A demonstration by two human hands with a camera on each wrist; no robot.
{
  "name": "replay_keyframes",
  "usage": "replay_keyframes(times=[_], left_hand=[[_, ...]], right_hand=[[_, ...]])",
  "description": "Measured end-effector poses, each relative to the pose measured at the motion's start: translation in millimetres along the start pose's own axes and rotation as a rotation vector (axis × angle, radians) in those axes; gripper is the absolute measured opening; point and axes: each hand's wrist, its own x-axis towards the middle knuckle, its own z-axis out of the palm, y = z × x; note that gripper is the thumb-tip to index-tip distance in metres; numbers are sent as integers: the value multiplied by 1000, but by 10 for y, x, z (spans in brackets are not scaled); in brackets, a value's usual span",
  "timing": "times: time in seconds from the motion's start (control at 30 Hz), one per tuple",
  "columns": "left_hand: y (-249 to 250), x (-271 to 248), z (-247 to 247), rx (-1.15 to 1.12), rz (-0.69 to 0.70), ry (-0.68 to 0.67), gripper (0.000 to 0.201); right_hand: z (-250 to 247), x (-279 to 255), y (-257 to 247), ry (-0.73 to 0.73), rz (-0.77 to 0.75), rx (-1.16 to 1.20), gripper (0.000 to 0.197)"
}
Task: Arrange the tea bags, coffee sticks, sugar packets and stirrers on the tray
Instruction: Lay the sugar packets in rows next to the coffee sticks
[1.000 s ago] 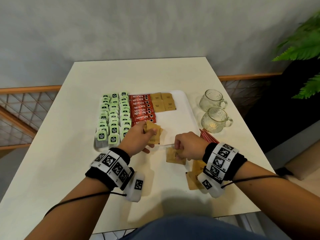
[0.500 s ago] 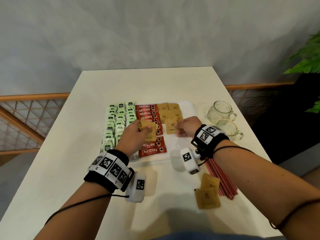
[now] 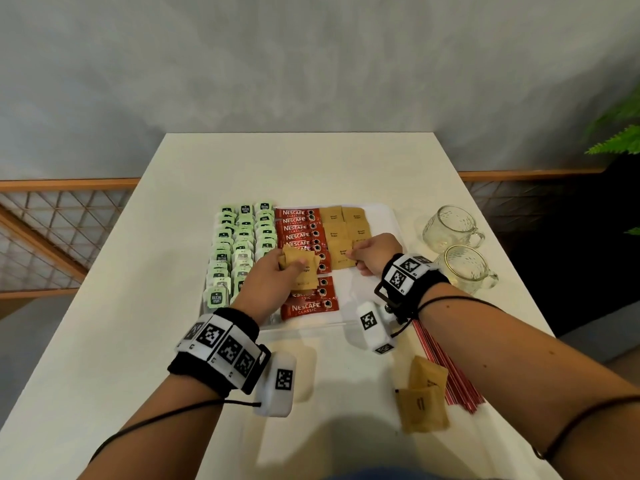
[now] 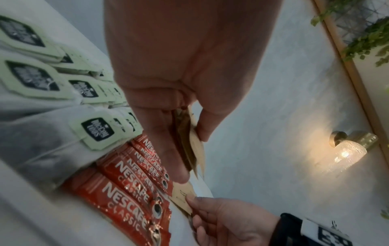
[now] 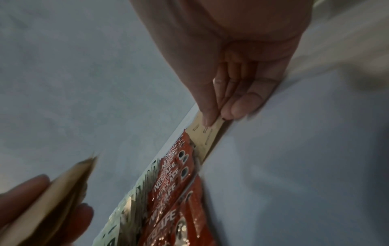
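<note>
Table (image 3: pixel 173 341) and its load
On it: tray (image 3: pixel 384 216), 2 glass mugs (image 3: pixel 450 225), red stirrers (image 3: pixel 450 382), 2 loose sugar packets (image 3: pixel 420 407).

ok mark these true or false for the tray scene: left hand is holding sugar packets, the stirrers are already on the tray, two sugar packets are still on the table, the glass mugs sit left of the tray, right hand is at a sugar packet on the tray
1. The left hand holds a small stack of sugar packets. True.
2. The stirrers are on the tray. False: they lie on the table, near the right forearm.
3. Two loose sugar packets lie on the table. True.
4. The glass mugs sit left of the tray. False: they stand to its right.
5. The right hand pinches a sugar packet on the tray. True.
</note>
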Motion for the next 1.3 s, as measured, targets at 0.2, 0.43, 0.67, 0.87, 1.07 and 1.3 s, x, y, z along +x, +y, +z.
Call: replay_keyframes(times=[0.2,0.43,0.67,0.87,1.07,1.3], left_hand=[[-10,-49,37,-238,-77,-80,16],[-17,-31,221,-201,17,-35,33],[34,-64,346,-329,-59,-77,31],[25,-108,335,-288,-32,-117,22],[-26,-77,281,-190,-5,-97,30],[22,-39,166,-263,-39,-52,31]], right_hand=[[-64,-169,64,-35,-196,-26,18],[-120,-719,119,-341,-285,117,36],[-171,-743,223,-275,-300,164,36],[-201,-787,249,-275,-299,168,24],[-290,-720,180,-169,-282,148,6],[-410,-106,230,137,-133,-178,18]])
